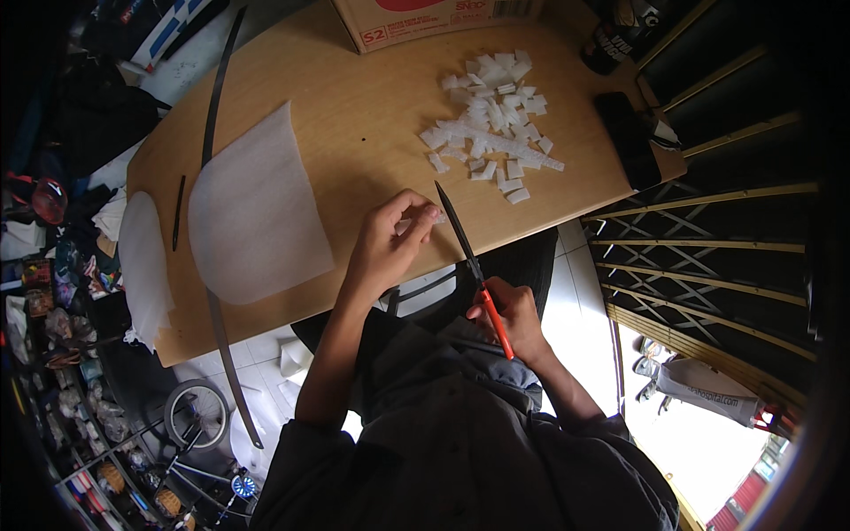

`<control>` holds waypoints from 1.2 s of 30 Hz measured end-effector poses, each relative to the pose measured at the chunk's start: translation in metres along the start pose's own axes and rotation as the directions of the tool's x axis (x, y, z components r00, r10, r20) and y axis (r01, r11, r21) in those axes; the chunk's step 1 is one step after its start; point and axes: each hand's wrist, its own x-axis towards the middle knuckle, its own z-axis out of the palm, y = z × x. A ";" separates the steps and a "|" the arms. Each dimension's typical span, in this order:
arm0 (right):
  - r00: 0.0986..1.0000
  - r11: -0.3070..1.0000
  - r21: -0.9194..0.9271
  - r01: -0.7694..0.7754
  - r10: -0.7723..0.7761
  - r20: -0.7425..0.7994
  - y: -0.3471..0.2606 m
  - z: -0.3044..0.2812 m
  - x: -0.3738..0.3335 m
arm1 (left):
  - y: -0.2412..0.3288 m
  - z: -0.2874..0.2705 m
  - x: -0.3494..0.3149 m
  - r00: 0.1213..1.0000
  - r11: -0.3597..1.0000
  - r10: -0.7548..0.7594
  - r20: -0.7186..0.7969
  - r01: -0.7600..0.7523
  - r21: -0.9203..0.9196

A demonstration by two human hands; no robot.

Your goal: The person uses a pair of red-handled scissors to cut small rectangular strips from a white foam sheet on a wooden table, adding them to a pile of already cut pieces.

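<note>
In my right hand [513, 320] is a pair of scissors [467, 239] with red handles, the blades pointing up and away over the table's near edge. The blades look close together. My left hand [394, 241] pinches a small white foam piece [434, 218] between thumb and fingertips, just left of the blades and apart from them. Part of that piece is hidden by the fingers. Beyond the hands lies a loose heap of small cut white foam squares [515, 170], with a longer foam strip [505, 146] lying across it.
On the wooden table [372, 106] lie a large white foam sheet [257, 212], another sheet [146, 265], a black pen [179, 212] and a long dark flat strip [212, 115]. A cardboard box [443, 26], black can [609, 46] and black phone [627, 137] stand or lie around the edges.
</note>
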 end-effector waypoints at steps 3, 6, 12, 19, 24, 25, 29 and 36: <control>1.000 1.000 0.000 -0.004 0.004 0.004 0.007 0.000 0.001 | -0.004 -0.002 0.000 1.000 0.973 -0.020 -0.014 0.016 -0.229; 0.998 0.999 0.015 0.049 -0.050 0.050 0.018 0.001 0.001 | -0.007 0.000 -0.001 0.999 0.949 0.001 -0.035 -0.011 -0.314; 0.987 0.997 0.032 0.069 -0.072 0.141 0.007 0.004 0.000 | -0.008 0.004 -0.001 0.998 0.976 0.034 -0.050 -0.044 -0.214; 0.982 0.998 0.060 0.021 -0.032 0.185 -0.001 0.000 -0.001 | -0.020 0.016 0.006 0.967 0.975 0.119 -0.224 -0.156 -0.157; 0.977 0.999 0.042 0.007 -0.016 0.211 -0.002 -0.003 -0.001 | -0.015 0.017 0.005 0.961 0.991 0.116 -0.250 -0.129 -0.038; 0.977 1.000 0.025 0.008 -0.013 0.214 -0.001 -0.004 -0.001 | -0.013 0.017 0.005 0.961 0.993 0.106 -0.254 -0.116 -0.025; 0.980 1.000 0.010 0.030 -0.031 0.198 0.003 -0.003 -0.001 | -0.012 0.018 0.005 0.961 0.991 0.132 -0.242 -0.131 0.022; 0.996 0.998 0.065 0.016 -0.021 0.085 0.004 0.000 -0.002 | -0.003 0.020 0.004 0.970 0.989 0.135 -0.200 -0.119 0.092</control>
